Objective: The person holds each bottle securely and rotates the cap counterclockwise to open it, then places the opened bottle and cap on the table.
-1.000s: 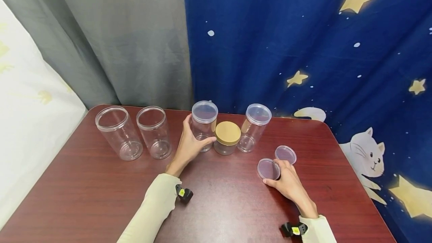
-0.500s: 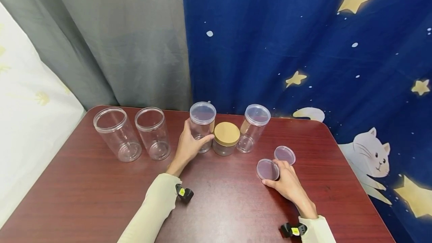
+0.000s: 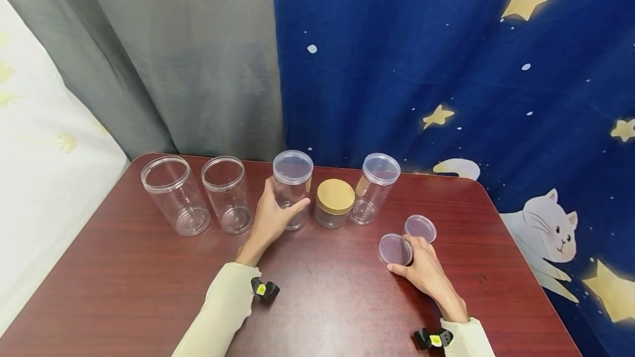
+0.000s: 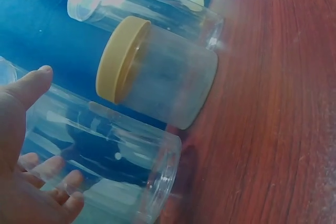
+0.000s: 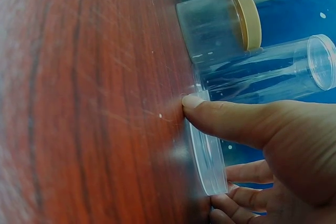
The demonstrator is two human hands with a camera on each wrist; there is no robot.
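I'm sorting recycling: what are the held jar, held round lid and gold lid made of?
Tall jar: probably glossy plastic, clear with bright streaks; glass possible. Round lid: likely smooth plastic, with a translucent rim. Gold lid: satin and opaque; perhaps plastic or coated metal.

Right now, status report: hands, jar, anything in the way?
Left hand grips clear lidded jar. Right hand pinches clear round lid, second lid just behind. Gold-lidded jar close, possibly in the way.
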